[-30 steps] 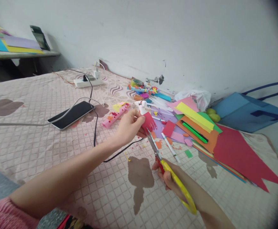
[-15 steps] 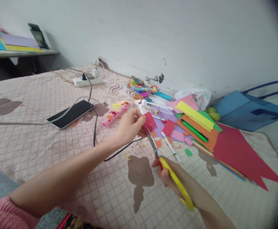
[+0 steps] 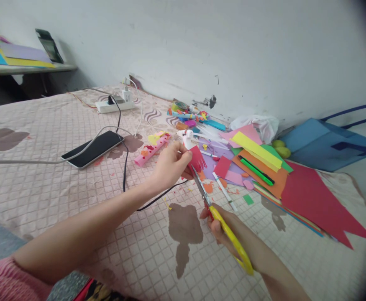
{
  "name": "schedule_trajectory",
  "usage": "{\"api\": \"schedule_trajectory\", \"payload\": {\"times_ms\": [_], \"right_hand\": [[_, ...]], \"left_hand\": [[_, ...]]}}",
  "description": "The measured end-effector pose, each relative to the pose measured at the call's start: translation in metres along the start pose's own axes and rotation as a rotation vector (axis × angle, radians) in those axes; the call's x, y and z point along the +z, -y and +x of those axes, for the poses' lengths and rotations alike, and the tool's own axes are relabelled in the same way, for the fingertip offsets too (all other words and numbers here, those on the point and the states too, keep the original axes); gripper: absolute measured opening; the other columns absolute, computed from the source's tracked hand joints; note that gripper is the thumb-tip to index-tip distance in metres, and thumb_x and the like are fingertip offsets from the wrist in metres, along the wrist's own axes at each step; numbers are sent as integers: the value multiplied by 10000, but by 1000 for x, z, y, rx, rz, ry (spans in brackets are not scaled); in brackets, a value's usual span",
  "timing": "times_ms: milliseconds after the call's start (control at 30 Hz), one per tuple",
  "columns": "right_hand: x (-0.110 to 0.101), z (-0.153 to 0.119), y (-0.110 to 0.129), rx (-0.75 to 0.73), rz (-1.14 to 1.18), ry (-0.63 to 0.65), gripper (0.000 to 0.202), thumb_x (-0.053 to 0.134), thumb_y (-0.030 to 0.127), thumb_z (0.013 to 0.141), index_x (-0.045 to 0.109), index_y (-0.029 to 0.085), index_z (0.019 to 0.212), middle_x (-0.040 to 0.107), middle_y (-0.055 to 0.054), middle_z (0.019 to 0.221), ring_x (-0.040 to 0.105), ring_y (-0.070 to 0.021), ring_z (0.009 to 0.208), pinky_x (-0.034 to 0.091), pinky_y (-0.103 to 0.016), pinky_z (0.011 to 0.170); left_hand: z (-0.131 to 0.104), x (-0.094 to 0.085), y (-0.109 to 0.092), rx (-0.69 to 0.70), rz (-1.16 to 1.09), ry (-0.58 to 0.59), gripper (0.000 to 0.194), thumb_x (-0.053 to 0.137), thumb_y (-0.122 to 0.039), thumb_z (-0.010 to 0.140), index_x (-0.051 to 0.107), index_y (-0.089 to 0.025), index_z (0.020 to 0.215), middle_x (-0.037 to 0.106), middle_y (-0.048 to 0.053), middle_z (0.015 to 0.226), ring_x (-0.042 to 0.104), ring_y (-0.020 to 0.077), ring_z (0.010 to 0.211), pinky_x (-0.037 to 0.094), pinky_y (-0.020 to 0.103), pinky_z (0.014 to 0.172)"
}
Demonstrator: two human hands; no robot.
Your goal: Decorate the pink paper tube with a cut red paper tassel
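Observation:
Between thumb and fingers, my left hand point(image 3: 172, 164) pinches a small piece of red paper point(image 3: 198, 157) with a fringe of slits along its right edge. My right hand point(image 3: 222, 223) is closed on scissors point(image 3: 229, 234) with yellow and red handles. Their blade tips meet the lower edge of the red paper, and the fingers partly hide the handle loops. Just behind the paper lies a white glue gun point(image 3: 186, 137). A pink paper roll point(image 3: 153, 151) with red and orange bits on it rests left of my left hand.
A black phone-like slab point(image 3: 92, 149) and cables lie at left, before a white power strip point(image 3: 114, 106). At right are an orange sheet point(image 3: 277, 184) with a green cutter point(image 3: 258, 171), large red paper point(image 3: 314, 200), paper scraps and a blue bag point(image 3: 321, 144).
Very little differs. Both hands keep their places, with the scissor blades still at the lower edge of the red paper; the scissor handles have shifted very slightly.

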State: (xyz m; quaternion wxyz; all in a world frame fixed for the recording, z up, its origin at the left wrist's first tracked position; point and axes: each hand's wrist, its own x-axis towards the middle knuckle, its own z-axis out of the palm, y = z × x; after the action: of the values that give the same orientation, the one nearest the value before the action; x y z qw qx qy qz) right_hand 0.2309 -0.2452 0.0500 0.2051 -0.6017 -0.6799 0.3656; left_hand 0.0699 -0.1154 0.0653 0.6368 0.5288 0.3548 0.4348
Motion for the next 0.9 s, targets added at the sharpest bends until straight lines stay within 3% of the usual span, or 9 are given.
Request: {"api": "schedule_trajectory", "payload": {"times_ms": [900], "right_hand": [[-1,3,7,176,142,77,466,413,683,801,402,223,731,369,48,587,350,-97,490,296,-215,414]], "left_hand": [[1,-1,-1,21,13,-11,127,487,-184,832,390,-200,752,624,-22,565,666,165,504,558,262,440]]}}
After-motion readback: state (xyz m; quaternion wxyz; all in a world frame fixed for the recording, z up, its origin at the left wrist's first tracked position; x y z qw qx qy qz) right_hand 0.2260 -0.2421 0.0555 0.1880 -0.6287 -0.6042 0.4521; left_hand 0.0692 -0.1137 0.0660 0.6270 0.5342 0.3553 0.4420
